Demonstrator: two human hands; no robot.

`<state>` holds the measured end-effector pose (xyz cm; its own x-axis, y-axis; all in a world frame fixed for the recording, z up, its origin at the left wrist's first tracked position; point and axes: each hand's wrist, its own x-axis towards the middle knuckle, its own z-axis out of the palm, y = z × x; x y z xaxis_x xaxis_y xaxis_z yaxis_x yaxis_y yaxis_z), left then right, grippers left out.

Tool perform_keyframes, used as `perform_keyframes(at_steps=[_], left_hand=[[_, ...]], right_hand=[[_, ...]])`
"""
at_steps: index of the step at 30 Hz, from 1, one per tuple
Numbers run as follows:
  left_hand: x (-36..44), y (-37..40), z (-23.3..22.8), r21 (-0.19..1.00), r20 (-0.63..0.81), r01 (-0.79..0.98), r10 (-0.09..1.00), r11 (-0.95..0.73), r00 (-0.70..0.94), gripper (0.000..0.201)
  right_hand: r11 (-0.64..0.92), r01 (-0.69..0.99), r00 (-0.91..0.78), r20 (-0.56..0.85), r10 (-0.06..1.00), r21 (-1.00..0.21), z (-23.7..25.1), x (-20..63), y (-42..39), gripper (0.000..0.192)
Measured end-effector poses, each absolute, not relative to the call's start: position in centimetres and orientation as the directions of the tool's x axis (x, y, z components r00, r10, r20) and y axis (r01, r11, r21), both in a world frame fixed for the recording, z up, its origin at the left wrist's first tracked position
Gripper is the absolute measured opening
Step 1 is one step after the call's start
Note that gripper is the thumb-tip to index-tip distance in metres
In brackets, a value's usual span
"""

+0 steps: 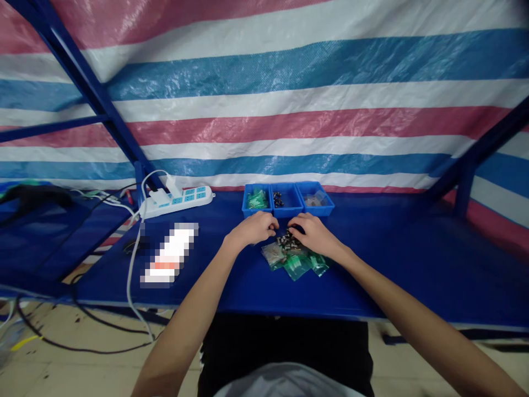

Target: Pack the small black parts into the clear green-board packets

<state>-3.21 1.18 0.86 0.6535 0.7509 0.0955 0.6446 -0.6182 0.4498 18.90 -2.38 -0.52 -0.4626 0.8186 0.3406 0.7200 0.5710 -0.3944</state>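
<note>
My left hand (pixel 259 227) is closed, fingers curled, just in front of the blue bins and left of the pile; what its fingertips hold, if anything, is hidden. My right hand (pixel 311 230) bends its fingers together down at a heap of small black-and-silver parts (pixel 288 241), touching its edge; I cannot make out what is pinched. Around the heap lie a clear bag of small pieces (pixel 273 253) and green-tinted plastic bags (pixel 296 267). Behind my hands stand a left blue bin (pixel 247 211) with green bags, a middle blue bin (pixel 289 211) with some dark parts, and a right blue bin (pixel 328 210) with clear bags.
A white power strip (pixel 177 204) with plugs lies at the back left, its cable (pixel 131 275) crossing the table edge. A blurred-out white item (pixel 171 253) lies left of my arm. Blue metal posts (pixel 119 129) and a striped sheet (pixel 289 127) bound the blue table (pixel 405 259).
</note>
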Motion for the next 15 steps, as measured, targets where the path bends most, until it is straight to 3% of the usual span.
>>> perform_keyframes(at_steps=[4,9,15], left_hand=[[-2.8,0.9,1.1,0.477,0.085,0.638,0.755,-0.604,0.651,0.024],[-1.9,0.5,1.3,0.479,0.282,0.552,0.715,-0.683,0.640,0.022],[-0.4,0.0,1.2,0.729,0.375,0.330,0.753,-0.600,0.542,0.013]], right_hand=[[0.576,0.718,-0.468,0.343,0.815,-0.390,-0.6,18.9,-2.4,0.015],[0.577,0.712,-0.445,0.379,0.811,-0.399,-0.8,18.7,-2.3,0.014],[0.576,0.689,-0.351,0.492,0.797,-0.440,-1.3,18.3,-2.3,0.008]])
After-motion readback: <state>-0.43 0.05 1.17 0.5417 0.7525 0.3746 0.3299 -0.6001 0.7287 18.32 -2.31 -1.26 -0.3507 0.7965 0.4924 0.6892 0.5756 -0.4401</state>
